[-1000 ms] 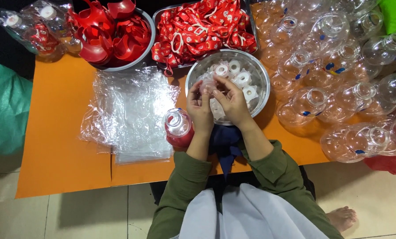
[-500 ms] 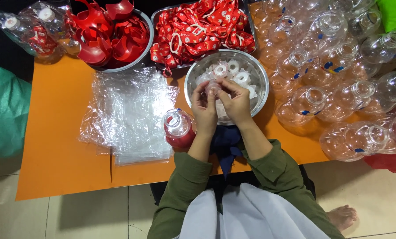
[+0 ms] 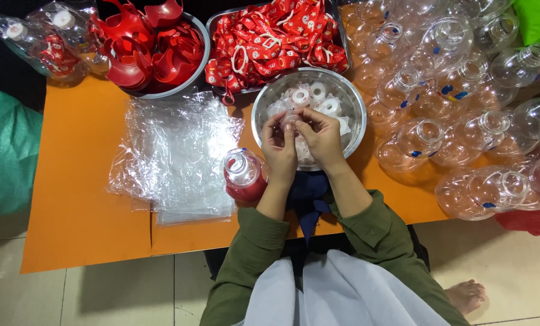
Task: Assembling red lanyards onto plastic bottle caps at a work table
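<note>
At the near edge of the orange table (image 3: 70, 229) the person sits in green sleeves, and both hands are raised over the near rim of the steel bowl (image 3: 264, 96). The left hand (image 3: 280, 148) and the right hand (image 3: 323, 136) are now pressed closer together than a second ago, with the fingers curled around one small white cap (image 3: 291, 122) that they pinch between them; then the hands were a little apart and lower in the bowl. I judge that the cap is now picked out from the others and is being prepared or fitted together. Just left of the left hand, touching nothing, stands a clear bottle with a red lower part (image 3: 243, 176); it has not moved and its mouth is open. Further left a pile of clear plastic bags (image 3: 173, 157) lies flat. More white caps (image 3: 318, 90) lie in the bowl behind the fingers. At the right edge many empty clear bottles (image 3: 463, 108) lie crowded. At the far edge are a bowl of red plastic parts (image 3: 149, 54) and a tray of red straps (image 3: 270, 36).
</note>
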